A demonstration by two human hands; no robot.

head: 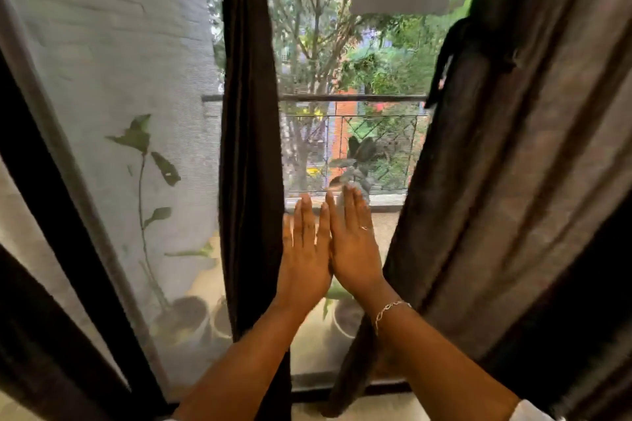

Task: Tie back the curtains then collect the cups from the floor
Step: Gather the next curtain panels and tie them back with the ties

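Two dark brown curtains hang in front of a mesh screen door. The left curtain (249,147) hangs as a narrow gathered strip. The right curtain (506,181) is wider and bunched, with a dark tie-back (455,44) around its upper part. My left hand (304,249) and my right hand (355,243) are held flat side by side in the gap between the curtains, fingers straight, holding nothing. A ring and a wrist bracelet show on my right arm. No cups are in view.
A black door frame (51,215) slants down the left. Behind the mesh (119,79) stand potted plants (184,318), a balcony railing (342,97) and trees. A pale strip of floor (359,410) shows at the bottom.
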